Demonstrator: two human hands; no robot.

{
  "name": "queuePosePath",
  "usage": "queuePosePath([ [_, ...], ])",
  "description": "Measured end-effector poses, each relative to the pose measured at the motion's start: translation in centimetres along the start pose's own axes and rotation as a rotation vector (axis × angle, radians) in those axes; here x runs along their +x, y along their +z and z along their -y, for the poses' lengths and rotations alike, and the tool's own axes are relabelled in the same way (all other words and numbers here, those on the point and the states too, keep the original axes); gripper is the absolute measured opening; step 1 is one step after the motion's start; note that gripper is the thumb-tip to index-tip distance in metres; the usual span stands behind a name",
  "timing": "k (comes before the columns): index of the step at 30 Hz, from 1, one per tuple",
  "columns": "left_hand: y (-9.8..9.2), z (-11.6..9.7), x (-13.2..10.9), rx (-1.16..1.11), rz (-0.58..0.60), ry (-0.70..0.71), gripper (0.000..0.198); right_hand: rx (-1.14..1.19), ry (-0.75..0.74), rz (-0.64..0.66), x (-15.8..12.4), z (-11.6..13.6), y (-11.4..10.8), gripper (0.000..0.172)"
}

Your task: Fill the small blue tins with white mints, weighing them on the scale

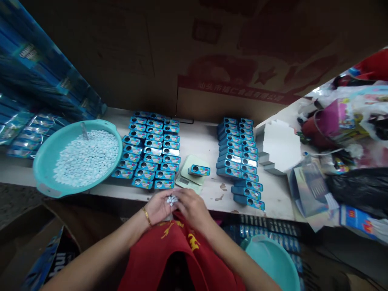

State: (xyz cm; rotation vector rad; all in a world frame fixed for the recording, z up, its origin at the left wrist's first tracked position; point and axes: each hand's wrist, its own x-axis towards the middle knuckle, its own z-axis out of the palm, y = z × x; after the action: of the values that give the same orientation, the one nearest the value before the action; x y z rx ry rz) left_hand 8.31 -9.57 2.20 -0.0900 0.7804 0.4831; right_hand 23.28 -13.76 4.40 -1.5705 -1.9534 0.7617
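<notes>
My left hand point(157, 208) is cupped palm up at the table's front edge and holds a small heap of pale blue tablets point(171, 199). My right hand point(191, 205) lies beside it, its fingers curled over and touching the tablets. Just beyond both hands a blue tin point(199, 170) rests on a small pale green scale point(193, 173). A teal basin point(45, 161) at the left is filled with the same pale blue tablets point(86, 157).
Several blue tins lie in rows left of the scale point(151, 149) and right of it point(239, 157). White folded boxes point(277, 147) stand further right, with bags and clutter beyond. A cardboard wall point(212, 60) rises behind. Another teal basin point(273, 262) sits below the table.
</notes>
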Motion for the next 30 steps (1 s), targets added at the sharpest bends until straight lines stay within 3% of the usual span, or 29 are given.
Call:
queuePosePath([
  [2,-0.7,0.6,-0.4,-0.026,0.019,-0.061,0.019,-0.075,-0.018,0.12,-1.0,1.3,1.5,0.036],
  [6,-1.7,1.1,-0.9,-0.027,0.013,-0.124,0.018,-0.057,0.034,0.215,-1.8,1.6,2.7,0.033],
  [16,-1.9,1.3,-1.0,0.01,0.019,-0.133,0.019,-0.121,-0.023,0.257,-2.5,1.2,2.7,0.024],
  [25,0.3,1.0,1.1,0.044,0.061,-0.052,0.015,0.042,-0.019,0.046,-1.5,-0.2,1.1,0.015],
  [30,1.9,0.0,2.1,0.064,0.002,-0.006,0.013,0.142,0.047,-0.209,0.5,-1.8,-1.1,0.014],
])
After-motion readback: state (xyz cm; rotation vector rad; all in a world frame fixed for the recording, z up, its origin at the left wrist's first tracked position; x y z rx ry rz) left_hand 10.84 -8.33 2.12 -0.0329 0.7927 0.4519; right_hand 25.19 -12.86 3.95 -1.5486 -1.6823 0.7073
